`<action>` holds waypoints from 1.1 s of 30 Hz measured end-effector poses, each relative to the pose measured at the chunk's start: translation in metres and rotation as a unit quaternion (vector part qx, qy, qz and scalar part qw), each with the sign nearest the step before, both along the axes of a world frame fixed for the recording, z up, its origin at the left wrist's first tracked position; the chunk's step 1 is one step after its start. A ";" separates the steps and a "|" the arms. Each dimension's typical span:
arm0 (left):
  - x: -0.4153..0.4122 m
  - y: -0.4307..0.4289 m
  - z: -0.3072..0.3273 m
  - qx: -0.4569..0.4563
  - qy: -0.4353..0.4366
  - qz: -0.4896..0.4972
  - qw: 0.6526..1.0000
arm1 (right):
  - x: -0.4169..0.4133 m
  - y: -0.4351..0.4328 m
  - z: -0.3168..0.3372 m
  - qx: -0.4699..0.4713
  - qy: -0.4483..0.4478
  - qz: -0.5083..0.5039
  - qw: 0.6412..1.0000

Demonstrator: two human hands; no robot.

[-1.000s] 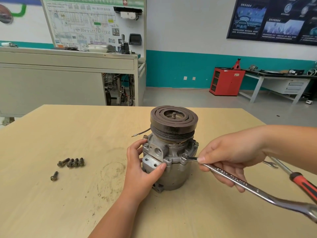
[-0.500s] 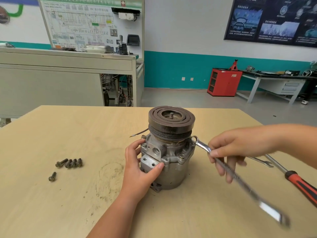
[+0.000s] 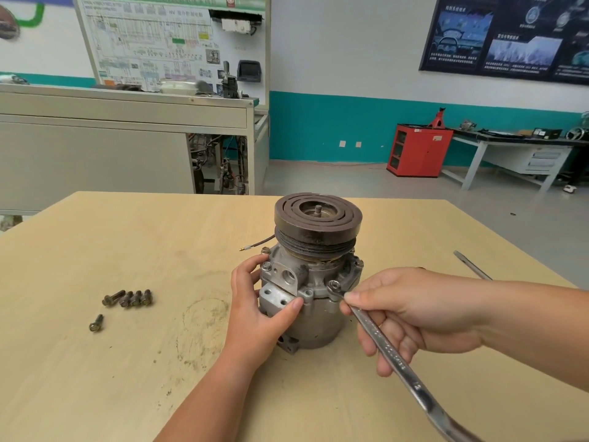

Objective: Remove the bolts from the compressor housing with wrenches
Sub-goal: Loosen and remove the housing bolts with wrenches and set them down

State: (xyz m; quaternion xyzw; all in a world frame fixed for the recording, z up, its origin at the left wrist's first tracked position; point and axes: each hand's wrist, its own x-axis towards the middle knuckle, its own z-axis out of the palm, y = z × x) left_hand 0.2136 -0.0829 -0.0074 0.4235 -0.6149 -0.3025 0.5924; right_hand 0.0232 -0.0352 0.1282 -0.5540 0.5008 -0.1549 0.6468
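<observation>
Left hand (image 3: 261,309) grips compressor housing (image 3: 314,301); right hand (image 3: 411,309) clamps wrench (image 3: 387,347) on bolt (image 3: 334,284).

Tail of the wrench (image 3: 382,342) blurred and cut off at the bottom edge, screwdriver (image 3: 471,264) shaft lost behind the right forearm (image 3: 526,330), left flank of the compressor housing (image 3: 318,327) covered by the left hand (image 3: 255,314), print on poster (image 3: 510,36) and wiring board (image 3: 159,43) too small to be read

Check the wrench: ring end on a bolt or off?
On. Ring end of the wrench sits over a bolt head on the compressor housing flange; right hand grips the shank.
</observation>
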 end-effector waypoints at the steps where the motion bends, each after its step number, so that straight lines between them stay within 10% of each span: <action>1: 0.000 0.000 0.000 0.000 0.000 -0.001 1.000 | 0.001 -0.001 0.000 -0.008 0.001 -0.009 1.000; 12: 0.000 0.000 0.000 0.001 0.001 -0.005 1.000 | -0.013 -0.012 0.006 -0.003 0.105 0.062 0.993; 17: 0.000 0.001 0.001 0.002 0.002 -0.008 1.000 | -0.030 -0.045 0.033 -0.207 0.414 0.201 0.864; 20: 0.000 0.002 0.001 0.005 0.004 -0.009 1.000 | -0.035 -0.056 0.038 -0.318 0.446 0.209 0.810; 25: 0.000 0.001 0.001 0.005 0.001 -0.006 1.000 | -0.041 -0.035 0.024 -0.087 0.169 0.163 0.968; 33: 0.001 0.000 -0.001 -0.003 -0.001 -0.003 1.000 | -0.013 -0.008 -0.001 0.001 0.019 0.035 0.999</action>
